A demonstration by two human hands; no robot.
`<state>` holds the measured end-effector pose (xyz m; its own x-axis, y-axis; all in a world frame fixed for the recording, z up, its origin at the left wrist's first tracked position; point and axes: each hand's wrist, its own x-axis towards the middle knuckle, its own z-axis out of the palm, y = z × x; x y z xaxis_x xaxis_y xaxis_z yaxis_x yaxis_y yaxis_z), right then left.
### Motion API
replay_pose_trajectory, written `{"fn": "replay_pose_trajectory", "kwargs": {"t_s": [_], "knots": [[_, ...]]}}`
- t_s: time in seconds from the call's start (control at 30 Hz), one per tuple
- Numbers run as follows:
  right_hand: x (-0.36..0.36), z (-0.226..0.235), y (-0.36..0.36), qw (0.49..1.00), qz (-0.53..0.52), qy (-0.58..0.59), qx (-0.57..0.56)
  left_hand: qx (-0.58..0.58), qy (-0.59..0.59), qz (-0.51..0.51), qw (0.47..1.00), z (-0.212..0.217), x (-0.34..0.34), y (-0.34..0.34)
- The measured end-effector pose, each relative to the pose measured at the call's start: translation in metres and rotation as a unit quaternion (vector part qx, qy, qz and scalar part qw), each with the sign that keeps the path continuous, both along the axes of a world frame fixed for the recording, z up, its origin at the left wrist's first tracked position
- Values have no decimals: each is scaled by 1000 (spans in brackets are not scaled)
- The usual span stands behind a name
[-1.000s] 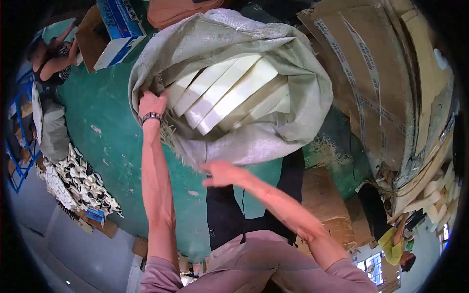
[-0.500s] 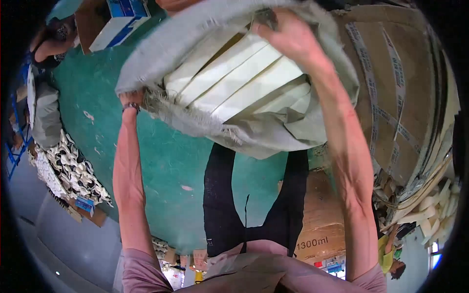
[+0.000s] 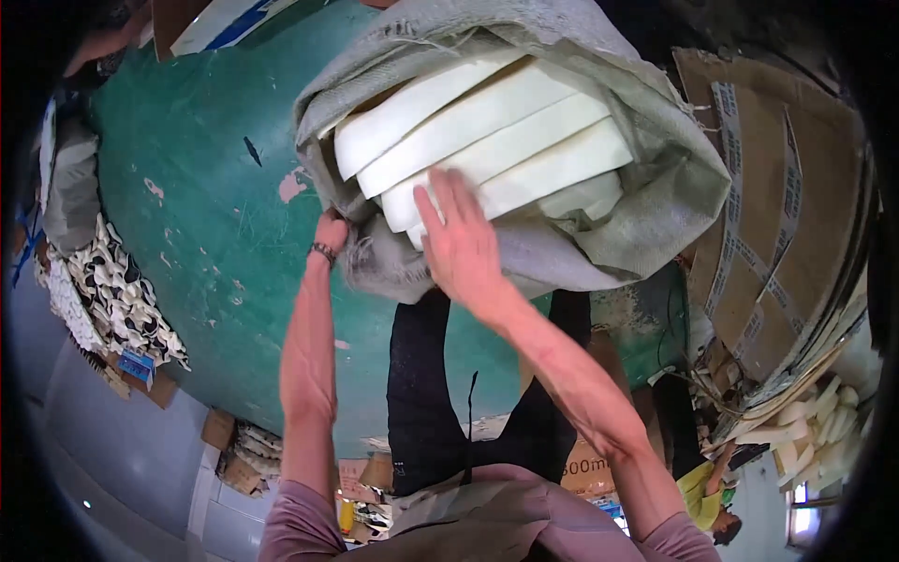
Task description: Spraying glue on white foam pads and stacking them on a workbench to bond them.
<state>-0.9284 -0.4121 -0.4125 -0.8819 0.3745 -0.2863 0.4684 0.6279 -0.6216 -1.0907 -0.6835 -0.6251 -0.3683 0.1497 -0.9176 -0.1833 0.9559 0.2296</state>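
Head view: green floor (image 3: 215, 234), flattened cardboard (image 3: 777, 215) beside the grey sack (image 3: 646, 187). Left hand (image 3: 330, 232) grips its rim; right hand (image 3: 459, 239), formerly raised, now lies spread on foam slabs (image 3: 487, 140).

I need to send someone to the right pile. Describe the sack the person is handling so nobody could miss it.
On the green floor, just ahead of the person's legs, stands a big grey woven sack with its mouth rolled open. The left hand grips its rim; the right hand lies flat on the contents. Unlike the flattened brown cardboard beside it, it holds cream foam slabs.
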Motion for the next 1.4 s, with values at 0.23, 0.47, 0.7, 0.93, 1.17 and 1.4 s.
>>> {"fn": "replay_pose_trajectory", "kwargs": {"t_s": [0.23, 0.47, 0.7, 0.93, 1.17, 1.4], "knots": [[32, 32, -90, 992, 93, 9, -85, 330, 314, 256, 853, 167, -85, 113], [5, 45, -99, 991, 36, 7, -132, 43, 502, -47, 862, 138, -221, 107], [28, 7, -46, 895, -242, -146, -344, 125, 235, 236, 935, 136, -199, 151], [22, -6, 15, 665, -512, 7, -543, 300, 308, -81, 899, 171, -179, 170], [31, -11, 24, 566, -556, 52, -606, 341, 359, -137, 858, 224, -94, 158], [132, 14, 80, 642, -605, 48, -468, 190, 66, -110, 973, 260, -2, 177]]}}
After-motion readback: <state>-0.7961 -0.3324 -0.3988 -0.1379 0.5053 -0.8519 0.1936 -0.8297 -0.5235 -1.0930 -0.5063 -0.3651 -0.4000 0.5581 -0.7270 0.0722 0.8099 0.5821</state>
